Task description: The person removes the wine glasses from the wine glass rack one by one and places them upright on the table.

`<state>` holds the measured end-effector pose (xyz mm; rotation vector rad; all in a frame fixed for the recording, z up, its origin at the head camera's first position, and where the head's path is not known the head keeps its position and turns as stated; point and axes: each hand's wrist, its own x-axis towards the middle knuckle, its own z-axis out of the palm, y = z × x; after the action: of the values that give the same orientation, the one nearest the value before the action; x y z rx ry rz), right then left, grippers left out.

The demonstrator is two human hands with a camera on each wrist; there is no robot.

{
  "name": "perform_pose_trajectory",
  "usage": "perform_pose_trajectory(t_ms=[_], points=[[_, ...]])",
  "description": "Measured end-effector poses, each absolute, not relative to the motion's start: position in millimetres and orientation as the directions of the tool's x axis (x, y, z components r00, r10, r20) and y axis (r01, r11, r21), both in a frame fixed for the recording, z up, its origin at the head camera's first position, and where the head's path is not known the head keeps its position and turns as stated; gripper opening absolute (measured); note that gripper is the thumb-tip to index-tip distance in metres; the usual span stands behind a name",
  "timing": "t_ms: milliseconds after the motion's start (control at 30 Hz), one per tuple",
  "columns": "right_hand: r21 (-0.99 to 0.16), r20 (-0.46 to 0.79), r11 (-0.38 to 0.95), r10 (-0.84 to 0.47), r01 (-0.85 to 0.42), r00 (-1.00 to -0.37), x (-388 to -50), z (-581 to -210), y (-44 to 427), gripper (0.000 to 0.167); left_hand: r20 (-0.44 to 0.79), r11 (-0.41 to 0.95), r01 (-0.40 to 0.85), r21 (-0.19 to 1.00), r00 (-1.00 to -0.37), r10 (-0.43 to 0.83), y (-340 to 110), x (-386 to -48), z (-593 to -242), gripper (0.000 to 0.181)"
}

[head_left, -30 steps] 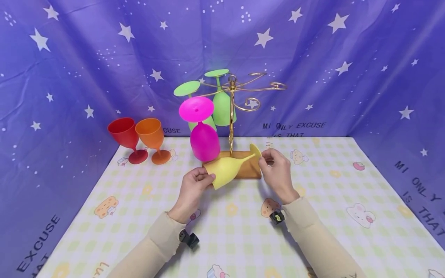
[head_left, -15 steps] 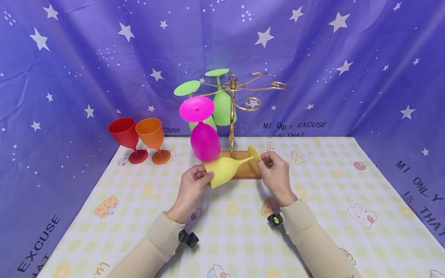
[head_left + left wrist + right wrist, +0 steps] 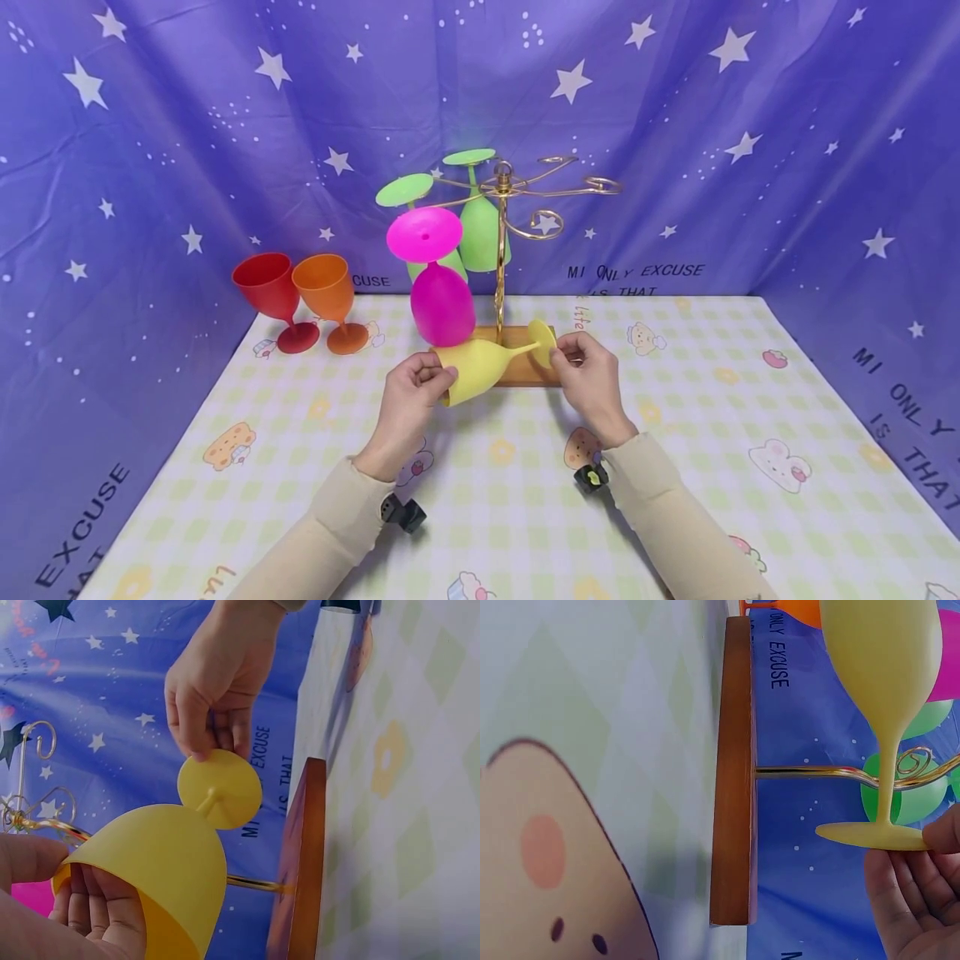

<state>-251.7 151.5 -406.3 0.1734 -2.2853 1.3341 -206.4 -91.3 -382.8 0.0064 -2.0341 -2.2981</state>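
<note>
Left hand (image 3: 405, 398) pinches matte yellow goblet (image 3: 476, 368); right hand (image 3: 592, 379), round foot (image 3: 238, 786).

Bright head view, soft shadows on tablecloth (image 3: 495, 508); wrist views (both) dimmer.

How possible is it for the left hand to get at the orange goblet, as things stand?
Probably yes, but only after letting go: the left hand grips the yellow goblet. Nothing seems to stand between that hand and the orange goblet, upright on the table.
</note>
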Motion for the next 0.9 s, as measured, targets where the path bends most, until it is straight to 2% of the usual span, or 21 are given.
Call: perform_pose_trajectory(t_ms=[400,900], points=[[-0.793,0.402,0.548,0.143,-0.266,-0.904,-254.7,-408.1,156.0,0.005,0.030,-0.081,0.037,0.996,-0.996,-0.084,-94.5,-207.2,-378.4,0.014],[-0.803,0.102,0.596,0.107,-0.018,-0.989,-267.5,-417.9,174.2,0.027,0.049,0.039,0.046,0.998,-0.997,-0.065,-96.6,-201.7,-369.0,0.011]])
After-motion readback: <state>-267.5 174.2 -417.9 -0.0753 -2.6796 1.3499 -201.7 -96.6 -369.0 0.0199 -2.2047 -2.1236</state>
